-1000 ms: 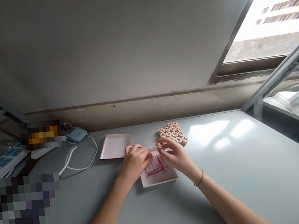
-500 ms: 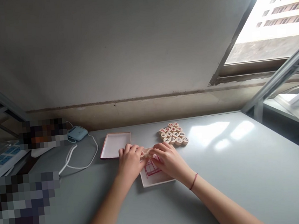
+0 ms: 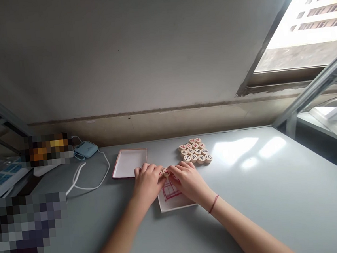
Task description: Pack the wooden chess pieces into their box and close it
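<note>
My left hand (image 3: 148, 181) is closed on a round wooden Chinese chess piece (image 3: 160, 174) with a red mark, mostly covered by the fingers. Just beside it, my right hand (image 3: 187, 179) pinches another chess piece (image 3: 166, 172), also marked in red. Both hands are over the far edge of a shallow white box (image 3: 176, 205), where a pink-red grid of lines shows inside. Behind my right hand, stacked chess pieces (image 3: 197, 151) with red and black characters stand in a tight cluster on the grey table (image 3: 253, 205).
A white box lid with a red rim (image 3: 130, 163) lies at the back left. Further left are a light blue device (image 3: 86, 149) and a white cable (image 3: 108, 164). A metal post (image 3: 290, 124) rises at the table's right back corner.
My right hand has shifted slightly left with its piece, which now shows more of its red mark beside the left hand's piece. My left hand has hardly moved.
</note>
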The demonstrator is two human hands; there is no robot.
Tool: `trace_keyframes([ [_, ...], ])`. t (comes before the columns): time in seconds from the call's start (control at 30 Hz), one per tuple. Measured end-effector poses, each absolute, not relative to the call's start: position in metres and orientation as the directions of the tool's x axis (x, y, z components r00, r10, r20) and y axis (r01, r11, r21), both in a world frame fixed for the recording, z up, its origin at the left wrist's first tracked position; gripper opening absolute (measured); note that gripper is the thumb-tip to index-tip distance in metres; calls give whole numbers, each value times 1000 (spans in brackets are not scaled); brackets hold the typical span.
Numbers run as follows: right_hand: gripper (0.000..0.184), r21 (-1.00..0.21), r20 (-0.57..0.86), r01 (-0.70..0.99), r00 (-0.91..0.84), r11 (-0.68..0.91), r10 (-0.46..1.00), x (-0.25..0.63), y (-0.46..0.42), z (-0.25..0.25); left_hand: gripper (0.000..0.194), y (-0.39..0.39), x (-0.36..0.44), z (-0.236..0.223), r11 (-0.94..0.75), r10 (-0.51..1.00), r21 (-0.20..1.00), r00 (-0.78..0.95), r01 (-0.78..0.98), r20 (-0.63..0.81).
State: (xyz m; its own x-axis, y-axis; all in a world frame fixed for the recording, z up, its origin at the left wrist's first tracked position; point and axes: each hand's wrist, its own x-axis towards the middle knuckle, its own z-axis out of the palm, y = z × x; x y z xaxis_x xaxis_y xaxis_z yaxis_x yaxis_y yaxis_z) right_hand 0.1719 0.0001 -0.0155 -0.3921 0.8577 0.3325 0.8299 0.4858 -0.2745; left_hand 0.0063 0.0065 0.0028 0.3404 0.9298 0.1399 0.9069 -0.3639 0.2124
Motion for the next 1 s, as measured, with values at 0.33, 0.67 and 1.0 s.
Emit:
trace_keyframes([
  [0.33,8,-431,315,796,-309,425,897,179,3,-6,13,8,4,0,-368,928,190,349,910,128],
  [0.67,30,-251,-7,962,112,-110,994,250,114,17,22,6,3,-1,-368,928,161,351,916,125],
  [1.0,23,-170,-272,974,103,-153,957,242,156,27,61,8,1,4,-420,891,192,362,887,274],
])
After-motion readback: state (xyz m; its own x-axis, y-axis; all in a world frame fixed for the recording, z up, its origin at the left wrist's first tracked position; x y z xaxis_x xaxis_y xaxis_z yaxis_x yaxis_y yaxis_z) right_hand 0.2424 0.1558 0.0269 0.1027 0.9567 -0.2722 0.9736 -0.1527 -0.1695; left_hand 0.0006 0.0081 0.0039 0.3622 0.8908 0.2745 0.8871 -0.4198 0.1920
